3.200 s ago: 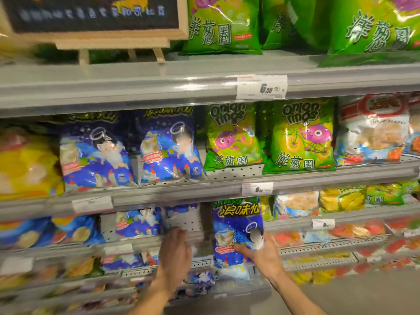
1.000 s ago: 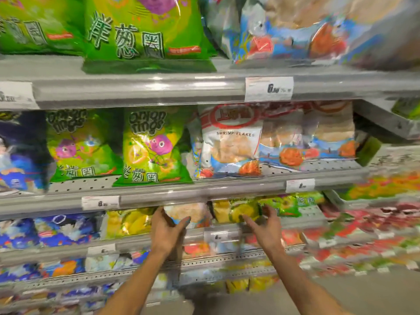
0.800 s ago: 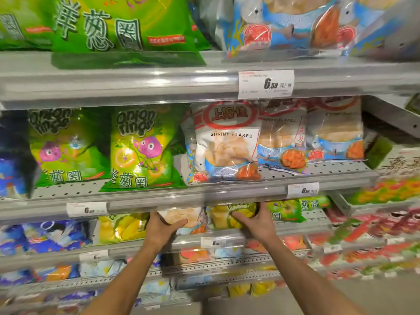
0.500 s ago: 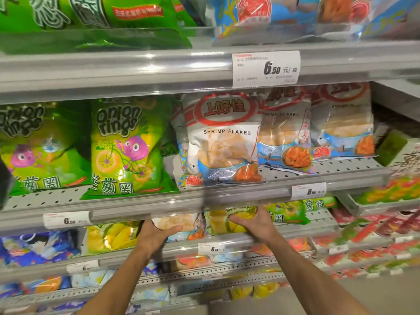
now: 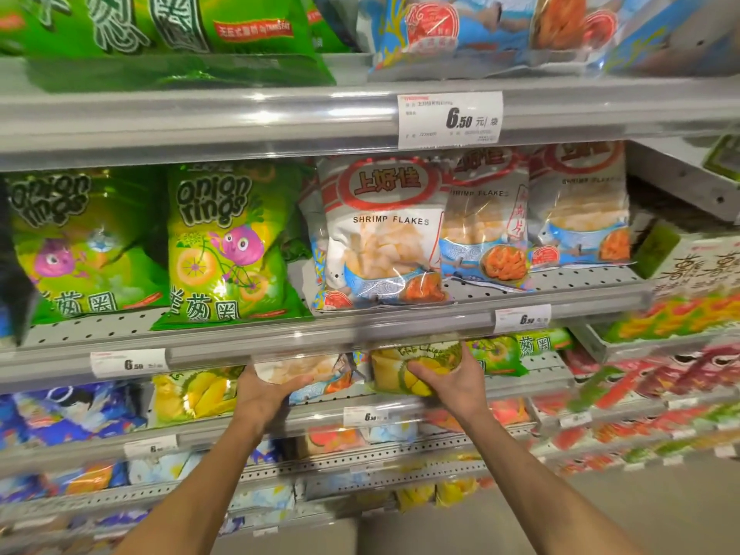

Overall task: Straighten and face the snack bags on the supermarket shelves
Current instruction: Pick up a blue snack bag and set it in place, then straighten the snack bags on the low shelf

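Both my hands reach into the third shelf [image 5: 400,410] from the top. My left hand [image 5: 264,394] grips the lower left of a shrimp flakes bag [image 5: 316,374], thumb across its front. My right hand [image 5: 452,384] holds a yellow durian chips bag [image 5: 400,372] from its right side, thumb over the front. The tops of both bags are hidden behind the shelf rail above. Another yellow durian bag [image 5: 196,398] lies to the left, a green onion rings bag [image 5: 516,350] to the right.
On the shelf above stand green onion rings bags [image 5: 228,246] and white shrimp flakes bags [image 5: 384,230]. A 6.50 price tag [image 5: 450,120] hangs on the upper rail. Lower shelves hold blurred blue, yellow and red bags. A neighbouring shelf unit [image 5: 680,322] juts out at right.
I have shifted right from the blue bags to this section. Both hands went from hovering before the shelf to taking hold of the shrimp flakes bag and the durian bag.
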Demonstrator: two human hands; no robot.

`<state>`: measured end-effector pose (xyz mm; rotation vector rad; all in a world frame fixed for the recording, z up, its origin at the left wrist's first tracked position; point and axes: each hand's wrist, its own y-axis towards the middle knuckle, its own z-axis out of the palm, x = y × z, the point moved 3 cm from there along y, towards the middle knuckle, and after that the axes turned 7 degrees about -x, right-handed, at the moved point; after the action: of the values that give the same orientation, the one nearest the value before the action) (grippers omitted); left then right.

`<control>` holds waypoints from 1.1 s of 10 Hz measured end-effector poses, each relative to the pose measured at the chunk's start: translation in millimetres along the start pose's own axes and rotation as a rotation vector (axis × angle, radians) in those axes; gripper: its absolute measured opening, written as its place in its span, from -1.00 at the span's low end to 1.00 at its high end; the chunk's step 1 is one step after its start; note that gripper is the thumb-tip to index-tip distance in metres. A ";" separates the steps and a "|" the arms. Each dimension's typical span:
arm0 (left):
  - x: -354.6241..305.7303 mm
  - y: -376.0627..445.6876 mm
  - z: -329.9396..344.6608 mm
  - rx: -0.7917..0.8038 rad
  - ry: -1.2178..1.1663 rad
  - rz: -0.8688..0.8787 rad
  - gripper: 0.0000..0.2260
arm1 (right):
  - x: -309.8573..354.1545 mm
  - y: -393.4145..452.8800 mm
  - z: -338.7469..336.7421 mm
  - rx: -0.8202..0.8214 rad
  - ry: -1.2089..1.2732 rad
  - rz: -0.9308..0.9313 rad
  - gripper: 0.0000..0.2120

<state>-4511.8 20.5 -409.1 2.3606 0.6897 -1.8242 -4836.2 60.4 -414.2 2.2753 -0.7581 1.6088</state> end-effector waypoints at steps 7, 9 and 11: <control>-23.6 -48.2 135.2 0.310 0.060 0.113 -0.74 | -68.8 -48.7 -137.3 -0.197 0.123 0.120 -0.20; -12.2 -52.1 146.4 0.250 0.126 0.109 -0.62 | -68.0 -54.2 -121.8 -0.104 0.102 0.110 -0.34; -4.6 -43.3 137.3 0.341 0.090 0.098 -0.63 | -60.2 -67.5 -97.8 0.028 0.097 0.123 -0.23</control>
<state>-4653.2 12.7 -435.4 2.6432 0.2792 -1.9346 -4892.7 180.1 -429.2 2.1897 -0.8714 1.7812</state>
